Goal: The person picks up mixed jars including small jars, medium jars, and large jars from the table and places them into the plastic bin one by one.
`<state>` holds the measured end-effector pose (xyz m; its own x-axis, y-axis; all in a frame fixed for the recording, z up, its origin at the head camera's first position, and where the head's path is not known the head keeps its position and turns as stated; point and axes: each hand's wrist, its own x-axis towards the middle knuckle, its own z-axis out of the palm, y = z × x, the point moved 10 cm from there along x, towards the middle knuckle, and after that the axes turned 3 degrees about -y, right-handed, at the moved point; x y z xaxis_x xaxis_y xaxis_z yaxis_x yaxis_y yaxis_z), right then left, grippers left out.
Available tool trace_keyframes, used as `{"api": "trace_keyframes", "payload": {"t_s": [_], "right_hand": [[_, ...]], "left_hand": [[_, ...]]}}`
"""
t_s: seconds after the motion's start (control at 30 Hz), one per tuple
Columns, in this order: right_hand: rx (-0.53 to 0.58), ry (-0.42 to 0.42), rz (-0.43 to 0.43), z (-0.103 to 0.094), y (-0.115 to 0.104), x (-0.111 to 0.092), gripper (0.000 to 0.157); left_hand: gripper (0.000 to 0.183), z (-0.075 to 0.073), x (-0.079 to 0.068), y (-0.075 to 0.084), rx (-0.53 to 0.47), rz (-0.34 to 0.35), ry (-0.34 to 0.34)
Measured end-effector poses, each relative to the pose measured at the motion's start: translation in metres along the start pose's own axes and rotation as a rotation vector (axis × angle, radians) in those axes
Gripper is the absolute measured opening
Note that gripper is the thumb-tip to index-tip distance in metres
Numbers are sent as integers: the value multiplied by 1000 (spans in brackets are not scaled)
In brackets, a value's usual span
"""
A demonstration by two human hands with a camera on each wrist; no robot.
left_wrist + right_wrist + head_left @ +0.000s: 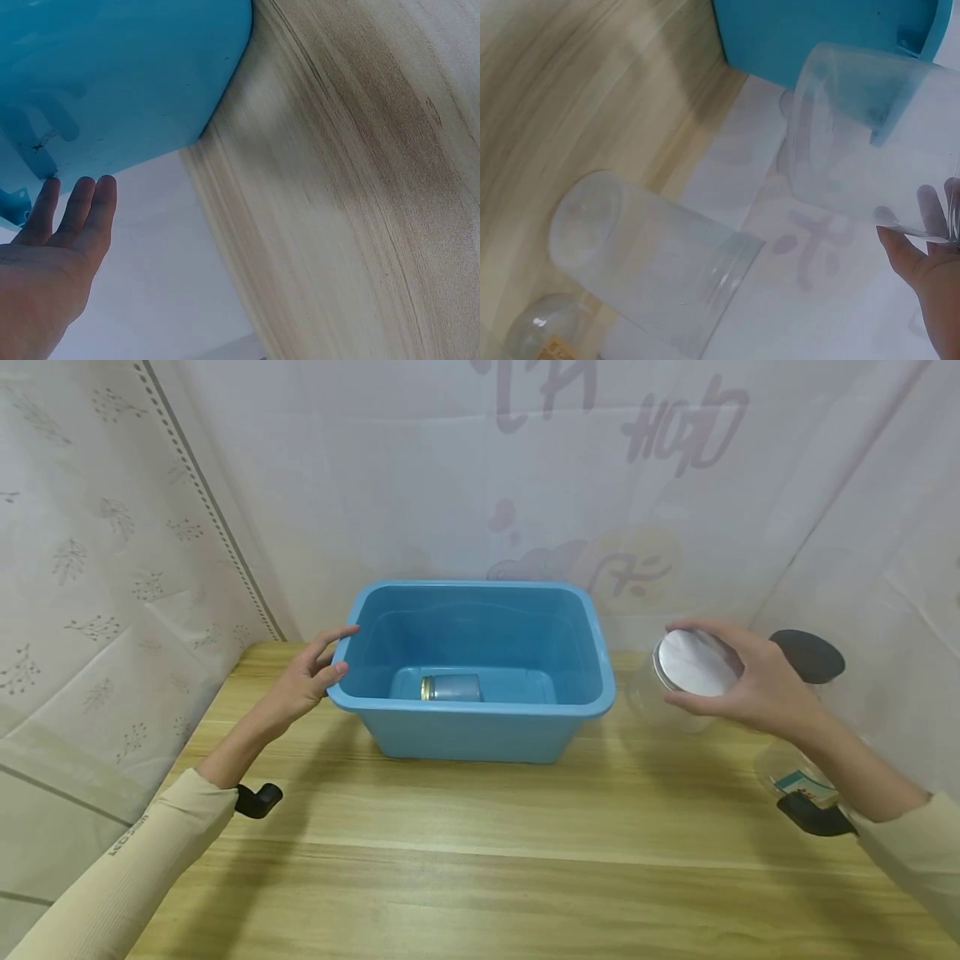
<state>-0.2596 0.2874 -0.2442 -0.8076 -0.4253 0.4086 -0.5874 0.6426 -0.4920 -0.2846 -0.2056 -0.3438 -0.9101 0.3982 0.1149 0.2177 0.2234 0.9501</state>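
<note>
My right hand (757,672) grips a clear jar (855,142) around its white-topped lid (697,662), to the right of the blue tub (472,731). The jar's see-through body hangs below the fingers, its base toward the tub in the right wrist view. At the tub's left rim, my left hand (311,681) touches with thumb and fingertips. Three straight fingers (97,214) reach the tub's outer wall in the left wrist view. A small jar (453,687) with a gold lid lies on its side on the tub floor.
Behind my right wrist stands another clear jar (656,255) with a dark lid (808,656). A rounded clear container (551,322) with a label is nearer to me, partly hidden by the forearm. Printed cloth (420,468) hangs behind the wooden table (480,860).
</note>
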Motion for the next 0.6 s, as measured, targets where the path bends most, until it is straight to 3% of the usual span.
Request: {"api": "trace_keyframes", "payload": {"t_s": [0.27,0.5,0.6], "right_hand": [[-36,1,-18,-8,-13,17,93],[-41,35,-182,-15,-44,34,96],[-48,45,-207,-16,-61,37,92]], "left_hand": [[52,1,0,-1,-4,3,-7],[52,0,0,-1,-4,3,-7],[52,0,0,-1,-8,2,-7]]}}
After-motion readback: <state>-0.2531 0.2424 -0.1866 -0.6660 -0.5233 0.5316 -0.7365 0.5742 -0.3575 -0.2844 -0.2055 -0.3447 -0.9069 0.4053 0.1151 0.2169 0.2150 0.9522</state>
